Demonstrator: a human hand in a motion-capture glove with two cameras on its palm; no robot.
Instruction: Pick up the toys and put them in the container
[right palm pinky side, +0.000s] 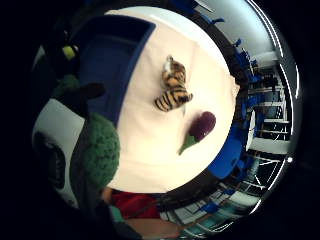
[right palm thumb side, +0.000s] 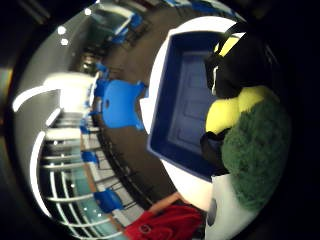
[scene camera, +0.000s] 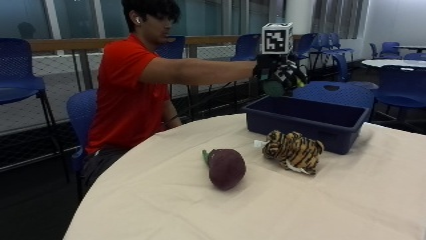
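In the outside view my gloved right hand (scene camera: 285, 71) is stretched out above the near end of the blue container (scene camera: 301, 121), and it grips a fuzzy green toy (scene camera: 271, 88). That green toy (right palm pinky side: 98, 150) fills the palm views' edge, with a yellow part (right palm thumb side: 226, 113) beside it and the empty blue container (right palm thumb side: 184, 102) below. A striped tiger toy (scene camera: 294, 150) lies on the table just in front of the container (right palm pinky side: 111, 52). A purple eggplant toy (scene camera: 226, 168) with a green stem lies nearer the person. Both the tiger (right palm pinky side: 173, 85) and the eggplant (right palm pinky side: 200, 127) show on the cloth.
The round table (scene camera: 166, 210) has a cream cloth. Blue chairs (scene camera: 336, 93) stand behind the container and around the room. The person in a red shirt (scene camera: 126, 95) sits at the table's far left edge.
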